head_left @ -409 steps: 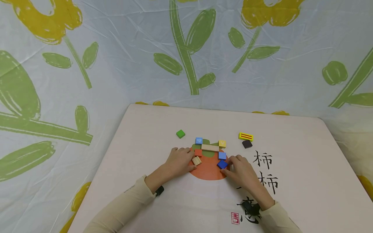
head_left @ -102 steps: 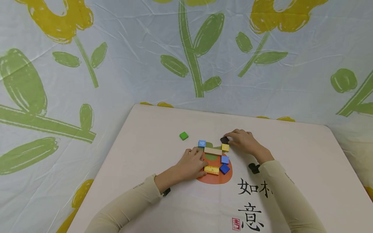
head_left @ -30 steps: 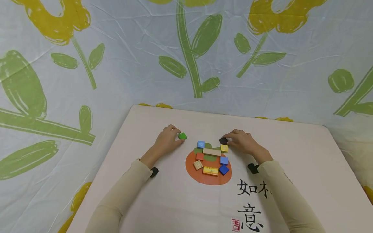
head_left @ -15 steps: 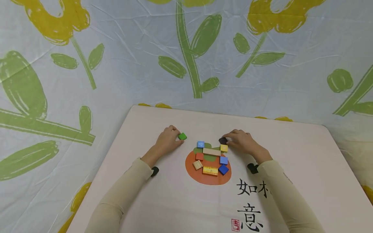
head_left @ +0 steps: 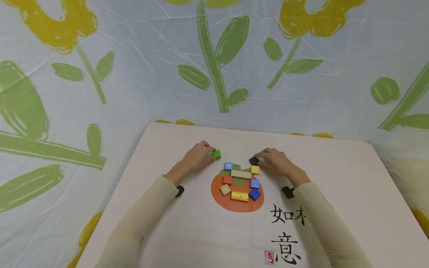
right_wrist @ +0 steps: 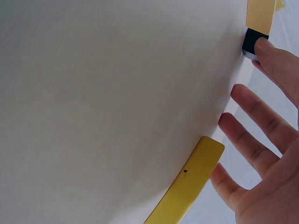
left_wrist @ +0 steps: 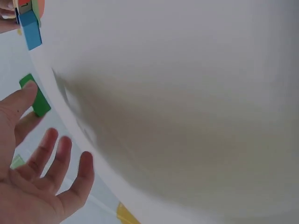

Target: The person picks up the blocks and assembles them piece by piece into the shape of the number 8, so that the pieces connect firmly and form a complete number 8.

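Observation:
My left hand [head_left: 198, 157] pinches a green square block [head_left: 216, 153] between thumb and finger; the other fingers are spread in the left wrist view. My right hand [head_left: 275, 161] pinches a black block [head_left: 254, 161], just behind a small yellow block [head_left: 255, 169]. In front lies a ring of blocks: a light blue numbered block [head_left: 228, 165], a plain wooden bar [head_left: 241, 174], a red block [head_left: 227, 179], a striped wooden block [head_left: 225, 189], a yellow-orange bar [head_left: 240, 196], a dark blue block [head_left: 254, 194] and another light blue block [head_left: 255, 184].
The ring lies over a printed orange persimmon [head_left: 218, 197] on the pale table cover [head_left: 201, 234]. A long yellow block [right_wrist: 187, 182] lies by the right hand's lower fingers, hidden in the head view. Flowered cloth [head_left: 140, 74] hangs behind the table.
Earlier, the yellow-orange bar came into the ring's front, and the black block moved left beside the yellow one. My left hand then took the green block and just shifted it rightward toward the ring.

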The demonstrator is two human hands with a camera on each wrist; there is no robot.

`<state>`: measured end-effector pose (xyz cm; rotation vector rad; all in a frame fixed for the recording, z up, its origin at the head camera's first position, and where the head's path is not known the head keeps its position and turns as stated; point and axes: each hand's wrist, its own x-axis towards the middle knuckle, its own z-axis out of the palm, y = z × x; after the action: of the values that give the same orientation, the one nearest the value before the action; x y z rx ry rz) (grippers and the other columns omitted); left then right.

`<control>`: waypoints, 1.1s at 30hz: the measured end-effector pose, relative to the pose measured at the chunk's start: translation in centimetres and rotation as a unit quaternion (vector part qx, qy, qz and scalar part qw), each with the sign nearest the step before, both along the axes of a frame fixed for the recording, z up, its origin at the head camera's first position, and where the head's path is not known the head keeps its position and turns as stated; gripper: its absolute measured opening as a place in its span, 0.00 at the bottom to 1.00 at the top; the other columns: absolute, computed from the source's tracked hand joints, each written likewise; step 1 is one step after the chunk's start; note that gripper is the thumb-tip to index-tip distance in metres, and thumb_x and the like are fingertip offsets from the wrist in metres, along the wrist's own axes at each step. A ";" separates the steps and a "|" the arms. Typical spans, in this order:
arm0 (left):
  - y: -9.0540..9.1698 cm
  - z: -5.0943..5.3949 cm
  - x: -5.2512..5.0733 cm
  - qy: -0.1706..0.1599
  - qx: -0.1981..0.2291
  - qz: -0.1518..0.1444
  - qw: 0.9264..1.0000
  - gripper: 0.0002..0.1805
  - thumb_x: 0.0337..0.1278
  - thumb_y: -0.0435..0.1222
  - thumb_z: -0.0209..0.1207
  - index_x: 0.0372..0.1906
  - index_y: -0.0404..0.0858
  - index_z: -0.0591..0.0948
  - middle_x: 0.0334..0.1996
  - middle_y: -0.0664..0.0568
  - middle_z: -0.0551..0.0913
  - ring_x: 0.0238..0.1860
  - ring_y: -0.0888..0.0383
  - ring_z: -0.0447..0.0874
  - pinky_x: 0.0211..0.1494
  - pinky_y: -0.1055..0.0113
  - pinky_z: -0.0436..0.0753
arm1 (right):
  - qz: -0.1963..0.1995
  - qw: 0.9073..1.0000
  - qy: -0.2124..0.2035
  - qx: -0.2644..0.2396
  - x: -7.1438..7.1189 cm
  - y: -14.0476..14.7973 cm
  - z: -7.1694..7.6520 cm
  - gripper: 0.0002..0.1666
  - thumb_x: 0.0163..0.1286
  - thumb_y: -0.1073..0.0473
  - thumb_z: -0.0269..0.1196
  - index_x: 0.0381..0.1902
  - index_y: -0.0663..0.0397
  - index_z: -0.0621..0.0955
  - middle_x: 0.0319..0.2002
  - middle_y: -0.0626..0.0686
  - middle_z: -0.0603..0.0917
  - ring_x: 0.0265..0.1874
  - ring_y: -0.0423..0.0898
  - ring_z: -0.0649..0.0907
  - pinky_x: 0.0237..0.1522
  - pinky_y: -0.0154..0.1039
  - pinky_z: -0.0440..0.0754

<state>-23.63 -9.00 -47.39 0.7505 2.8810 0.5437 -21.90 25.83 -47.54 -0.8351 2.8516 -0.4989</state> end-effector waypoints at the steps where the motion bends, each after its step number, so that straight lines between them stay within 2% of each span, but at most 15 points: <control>1: 0.2 0.1 -0.2 -0.004 -0.001 -0.011 1.000 0.21 0.69 0.44 0.62 0.63 0.43 0.81 0.55 0.47 0.76 0.53 0.52 0.75 0.56 0.57 0.76 | 0.001 1.000 0.000 -0.001 0.0 0.0 0.0 0.20 0.73 0.58 0.63 0.61 0.50 0.82 0.55 0.59 0.80 0.54 0.61 0.77 0.51 0.66 0.72; 6: 1.2 0.4 -0.9 -0.005 -0.007 -0.074 0.997 0.22 0.71 0.43 0.60 0.66 0.43 0.78 0.56 0.45 0.76 0.56 0.51 0.76 0.59 0.57 0.75 | 0.002 1.000 -0.001 -0.006 0.0 -0.1 0.2 0.20 0.73 0.59 0.63 0.61 0.52 0.82 0.54 0.60 0.81 0.55 0.61 0.77 0.52 0.65 0.73; 10: 1.9 0.3 -1.6 -0.001 -0.025 -0.104 0.994 0.22 0.72 0.43 0.59 0.67 0.46 0.78 0.56 0.46 0.76 0.56 0.51 0.76 0.59 0.58 0.75 | 0.001 1.000 0.002 -0.010 0.0 -0.1 0.3 0.20 0.72 0.59 0.64 0.61 0.52 0.82 0.53 0.60 0.81 0.54 0.61 0.77 0.51 0.65 0.73; 16: 2.9 0.0 -2.5 -0.025 -0.056 -0.115 0.991 0.22 0.70 0.44 0.60 0.67 0.53 0.78 0.57 0.49 0.75 0.55 0.52 0.74 0.53 0.54 0.78 | 0.005 1.000 0.005 -0.008 0.1 0.0 0.2 0.20 0.72 0.59 0.64 0.61 0.53 0.82 0.53 0.60 0.81 0.53 0.61 0.78 0.51 0.63 0.74; 23: 3.1 -0.5 -2.9 -0.024 -0.076 -0.123 0.989 0.22 0.69 0.44 0.61 0.67 0.57 0.78 0.56 0.51 0.76 0.53 0.54 0.74 0.50 0.54 0.78 | 0.008 1.000 0.013 -0.009 0.0 -0.2 -0.2 0.20 0.72 0.59 0.64 0.60 0.53 0.82 0.53 0.60 0.81 0.52 0.60 0.78 0.51 0.61 0.76; 30: 3.5 -0.3 -3.3 -0.032 -0.075 -0.127 0.988 0.23 0.68 0.43 0.62 0.66 0.57 0.79 0.55 0.51 0.76 0.53 0.54 0.74 0.52 0.49 0.76 | 0.001 1.000 0.012 -0.010 0.0 -0.2 -0.1 0.20 0.72 0.60 0.65 0.60 0.52 0.82 0.53 0.60 0.81 0.53 0.61 0.78 0.50 0.63 0.75; 33: 3.8 -0.1 -3.4 -0.029 -0.077 -0.133 0.988 0.22 0.68 0.43 0.62 0.66 0.57 0.79 0.55 0.51 0.76 0.52 0.53 0.74 0.51 0.50 0.77 | -0.003 1.000 0.011 -0.007 0.0 -0.2 -0.1 0.20 0.72 0.59 0.64 0.61 0.52 0.82 0.54 0.60 0.81 0.53 0.61 0.78 0.50 0.64 0.74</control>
<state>-26.98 -5.23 -47.49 1.0512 2.6704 0.3004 -21.90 25.65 -47.62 -0.8404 2.8743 -0.5155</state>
